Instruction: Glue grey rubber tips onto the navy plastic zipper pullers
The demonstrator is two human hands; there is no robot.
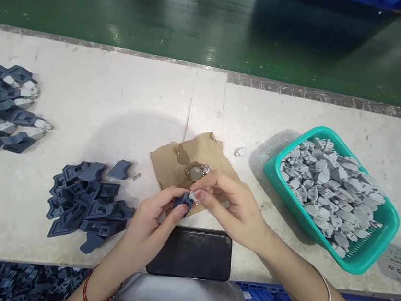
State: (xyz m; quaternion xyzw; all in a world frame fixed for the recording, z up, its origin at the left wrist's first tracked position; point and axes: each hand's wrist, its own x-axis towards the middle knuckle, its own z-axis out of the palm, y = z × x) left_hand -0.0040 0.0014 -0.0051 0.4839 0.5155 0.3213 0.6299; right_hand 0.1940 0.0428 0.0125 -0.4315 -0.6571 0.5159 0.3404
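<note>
My left hand (pixel 159 213) pinches a dark blue plastic part (pixel 183 202) between thumb and fingers. Against its right side, my right hand (pixel 230 204) holds a small light grey plastic piece (pixel 193 196) by its end; how far the two are joined is hidden by the fingers. Both hands are above a torn piece of brown cardboard (pixel 170 164). On that cardboard, just beyond my fingers, sits a small round dish (pixel 195 172) with a bumpy rim and a pale, shiny middle. To the left of my left hand lies a heap of dark blue parts (pixel 88 200).
A turquoise basket (pixel 274 166) of light grey pieces stands at right. Joined blue-and-grey parts (pixel 9 109) lie far left. A black phone (pixel 190 253) is below my hands. One loose grey piece (pixel 240 151) rests beyond the cardboard. A green surface (pixel 146 18) runs behind the table.
</note>
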